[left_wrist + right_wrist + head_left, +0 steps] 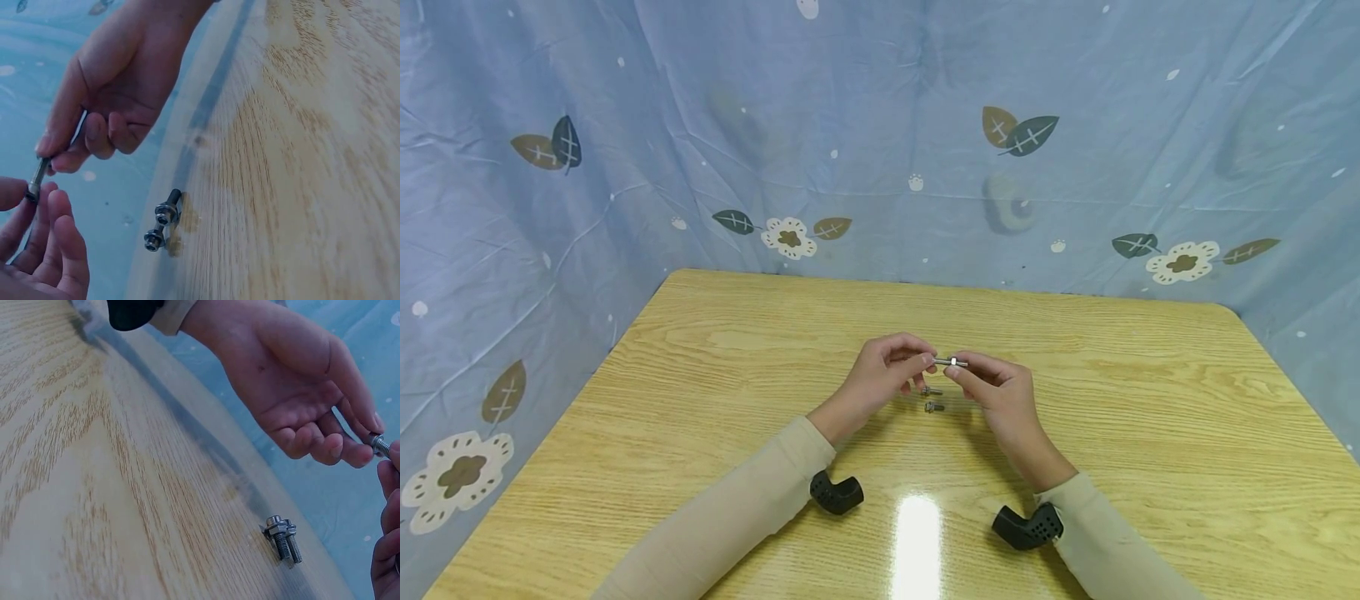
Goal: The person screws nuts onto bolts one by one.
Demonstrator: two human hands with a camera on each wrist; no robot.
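Above the table, a silver bolt (942, 361) is held level between both hands. My left hand (883, 371) pinches its head end with thumb and index finger; in the right wrist view this head end (377, 442) shows by the thumb tip. My right hand (1003, 396) pinches a hex nut (953, 362) on the shank, and the bolt's tip sticks out past it. Under the hands, two more bolts lie close together on the wood, a nearer bolt (934, 407) and a farther bolt (932, 392), each with a wider ring or nut round it.
The wood-grain table (737, 333) reaches out on both sides of the hands. A blue patterned curtain (880, 150) hangs behind and to the sides. Black wrist mounts (837, 493) sit on both sleeves, and a bright reflection lies on the table's near part.
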